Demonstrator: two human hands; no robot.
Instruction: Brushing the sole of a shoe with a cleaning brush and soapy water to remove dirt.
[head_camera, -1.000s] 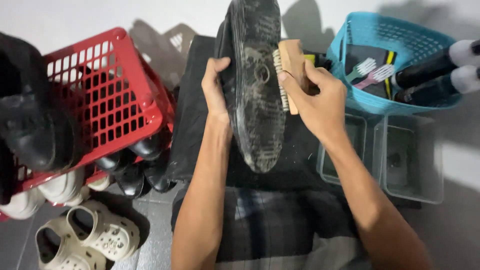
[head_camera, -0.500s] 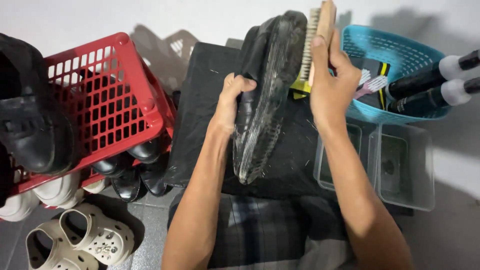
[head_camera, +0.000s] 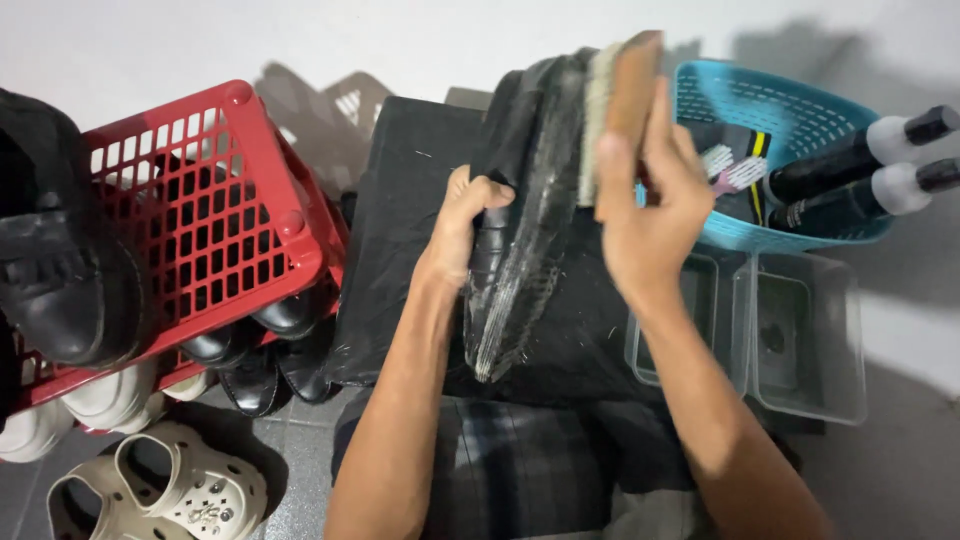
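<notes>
Head view, sole camera: black shoe (head_camera: 520, 220) sits at centre frame, tipped on edge with its sole turned toward 3 o'clock, above a black cloth (head_camera: 400, 210). Left hand (head_camera: 462, 228) is clamped around the shoe's upper from the 9 o'clock side, thumb hooked over the edge. Right hand (head_camera: 648, 205) is closed on a wooden brush (head_camera: 618, 100), bristles facing 9 o'clock and pressed against the sole near the toe, at 12 o'clock of the shoe. Hands are apart, shoe between them. Judgement: the brushing goes best with the left grip firm so the shoe does not twist, bristles kept flat to the sole, and strokes run along its length toward the heel at 6 o'clock, since pale scuffing shows there. Blue basket (head_camera: 800, 110) at 2 o'clock holds two dark bottles (head_camera: 860, 165) and small brushes. Clear plastic tubs (head_camera: 800, 345) lie at 4 o'clock. Red crate (head_camera: 220, 200) at 9 o'clock has dark shoes beside and beneath it; beige clogs (head_camera: 150, 490) lie at 7 o'clock.
</notes>
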